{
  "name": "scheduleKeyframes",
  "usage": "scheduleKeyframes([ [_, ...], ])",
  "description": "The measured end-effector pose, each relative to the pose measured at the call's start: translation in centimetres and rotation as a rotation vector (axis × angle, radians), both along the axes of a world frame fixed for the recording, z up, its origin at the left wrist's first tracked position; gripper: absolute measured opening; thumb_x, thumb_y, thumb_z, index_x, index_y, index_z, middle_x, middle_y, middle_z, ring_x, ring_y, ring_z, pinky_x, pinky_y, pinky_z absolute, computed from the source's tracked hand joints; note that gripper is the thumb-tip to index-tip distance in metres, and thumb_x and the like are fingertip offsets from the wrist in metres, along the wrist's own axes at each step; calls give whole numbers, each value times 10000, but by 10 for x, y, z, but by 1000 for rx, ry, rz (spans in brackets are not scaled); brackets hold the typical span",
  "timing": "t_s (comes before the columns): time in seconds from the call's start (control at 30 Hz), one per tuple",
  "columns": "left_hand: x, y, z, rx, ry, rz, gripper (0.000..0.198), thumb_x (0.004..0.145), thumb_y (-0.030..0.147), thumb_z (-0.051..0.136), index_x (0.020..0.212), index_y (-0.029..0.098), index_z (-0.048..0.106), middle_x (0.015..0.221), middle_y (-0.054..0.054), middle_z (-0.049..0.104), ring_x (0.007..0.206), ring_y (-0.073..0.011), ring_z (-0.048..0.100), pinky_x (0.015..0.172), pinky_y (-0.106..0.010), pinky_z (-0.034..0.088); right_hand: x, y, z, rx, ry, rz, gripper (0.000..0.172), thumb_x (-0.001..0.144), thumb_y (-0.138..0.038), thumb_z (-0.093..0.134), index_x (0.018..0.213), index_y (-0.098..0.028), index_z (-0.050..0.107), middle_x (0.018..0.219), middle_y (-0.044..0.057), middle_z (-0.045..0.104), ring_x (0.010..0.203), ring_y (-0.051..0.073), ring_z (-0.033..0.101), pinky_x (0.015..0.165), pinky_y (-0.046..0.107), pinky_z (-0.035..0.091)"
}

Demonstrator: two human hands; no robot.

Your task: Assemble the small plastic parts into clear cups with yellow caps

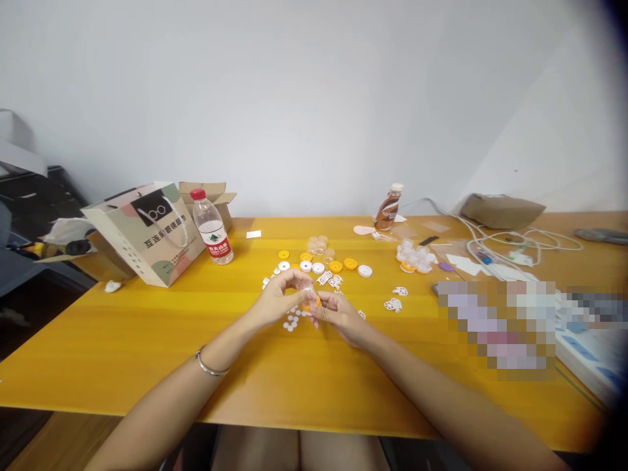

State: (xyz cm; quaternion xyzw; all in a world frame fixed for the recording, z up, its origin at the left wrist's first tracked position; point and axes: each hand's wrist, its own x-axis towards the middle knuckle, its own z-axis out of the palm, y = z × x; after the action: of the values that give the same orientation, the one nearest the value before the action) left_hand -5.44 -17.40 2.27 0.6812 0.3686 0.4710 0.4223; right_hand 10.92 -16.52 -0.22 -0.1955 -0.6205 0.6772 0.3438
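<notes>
My left hand [280, 299] and my right hand [338, 315] meet over the table, fingers closed around a small clear and orange round piece [310, 303]. Fingertips hide much of that piece. Just beyond them lie several yellow round caps [350, 263] and white round caps [364, 270], with clear round covers [318, 244] grouped behind. White openwork pieces [325, 278] sit close to my right hand, and two more openwork pieces [393, 305] lie farther right. Several tiny white discs [290, 323] are scattered below my left hand.
On the left stand a paper bag [164, 242], a water bottle [214, 235] and a cardboard box [223, 199]. A brown drink bottle [389, 208] stands at the back, near a cluster of finished-looking clear round pieces [416, 256]. White cables [495, 245] run across the right side.
</notes>
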Motion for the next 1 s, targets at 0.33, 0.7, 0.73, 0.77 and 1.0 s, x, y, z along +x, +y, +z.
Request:
scheduleKeyframes([
  [0.33,-5,-4,10,64,89,27,271,758,316,570,977,167,627,947,-70,636,882,-176,567,807,-295,419,2,3,-2,18,-17,-16,189,729,-309,603,792,-133,571,651,-8,506,579,87,477,548,220,399],
  [0.7,-3,-6,8,151,133,97,253,733,316,596,926,160,638,866,-41,627,845,-176,559,819,-289,411,2,1,-1,25,-19,-26,196,720,-331,608,740,-141,563,646,-7,504,580,94,475,546,224,400],
  [0.73,-3,-6,9,130,131,86,255,735,320,592,928,159,639,876,-42,631,852,-180,561,821,-292,412,2,1,-1,17,-16,-21,191,721,-327,608,749,-143,568,643,-8,504,580,93,474,545,223,400],
  [0.77,-4,-5,9,104,130,69,259,741,322,586,935,159,638,890,-48,635,861,-184,564,822,-295,415,2,1,-1,7,-14,-16,190,719,-325,611,759,-143,572,641,-8,505,581,94,475,541,222,399],
  [1.0,-8,-3,8,57,97,-15,267,761,292,570,985,153,615,941,-82,639,891,-187,574,839,-322,423,1,1,-3,-71,32,4,211,688,-310,646,765,-124,585,642,-8,509,568,86,477,508,206,390],
])
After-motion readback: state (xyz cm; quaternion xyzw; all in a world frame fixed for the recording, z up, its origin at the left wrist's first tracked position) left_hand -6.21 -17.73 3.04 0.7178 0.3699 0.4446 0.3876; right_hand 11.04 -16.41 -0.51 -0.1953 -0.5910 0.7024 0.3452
